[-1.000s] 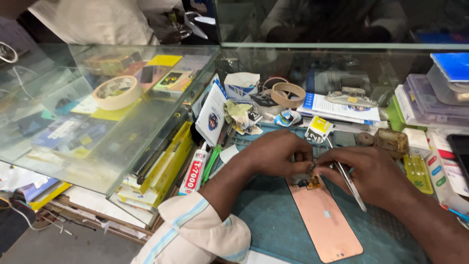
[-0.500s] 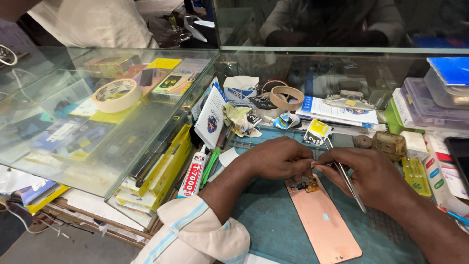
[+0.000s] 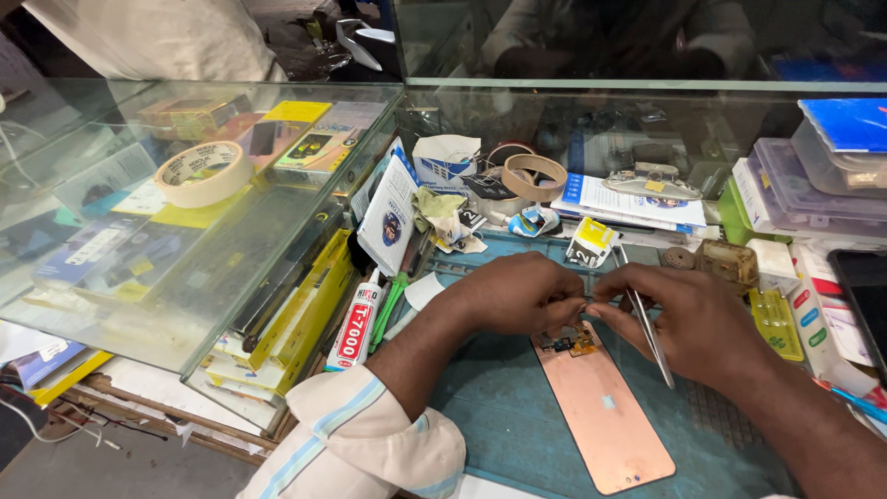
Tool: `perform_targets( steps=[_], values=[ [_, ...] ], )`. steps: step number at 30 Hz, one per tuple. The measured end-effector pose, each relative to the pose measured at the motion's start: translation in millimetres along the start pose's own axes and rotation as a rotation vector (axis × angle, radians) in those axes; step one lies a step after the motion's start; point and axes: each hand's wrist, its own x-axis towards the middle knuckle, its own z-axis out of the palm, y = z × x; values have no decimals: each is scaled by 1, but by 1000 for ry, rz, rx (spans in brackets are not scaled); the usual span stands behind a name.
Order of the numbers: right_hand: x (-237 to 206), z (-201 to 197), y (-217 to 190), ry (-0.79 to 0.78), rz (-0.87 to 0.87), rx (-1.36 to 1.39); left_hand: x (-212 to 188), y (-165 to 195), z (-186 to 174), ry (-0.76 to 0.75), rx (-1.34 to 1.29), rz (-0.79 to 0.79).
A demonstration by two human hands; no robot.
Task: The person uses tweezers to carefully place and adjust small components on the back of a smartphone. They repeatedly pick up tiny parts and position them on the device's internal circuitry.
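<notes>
Both hands meet at the top end of the copper-coloured phone panel (image 3: 605,407). The left hand (image 3: 517,294) pinches a small part there. The right hand (image 3: 688,319) grips tweezers (image 3: 650,334).

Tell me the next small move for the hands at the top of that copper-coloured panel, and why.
Probably keep the left hand pinning the small part at the copper-coloured panel's top edge while the right hand lowers the tweezers. Both hands' fingertips meet there, over the small connector piece, while the tweezers' tips point away from it, unused.
</notes>
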Motion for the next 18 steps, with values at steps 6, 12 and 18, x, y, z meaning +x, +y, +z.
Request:
perform_targets(
  steps=[6, 12, 18],
  values=[
    [-1, 2, 5, -55, -51, -21, -1, 2, 1, -32, 1, -11],
    [-1, 0, 4, -99, -55, -82, 0, 2, 4, 1, 19, 33],
    [2, -3, -5, -129, 57, -66, 0, 5, 5, 98, 163, 59]
  ],
)
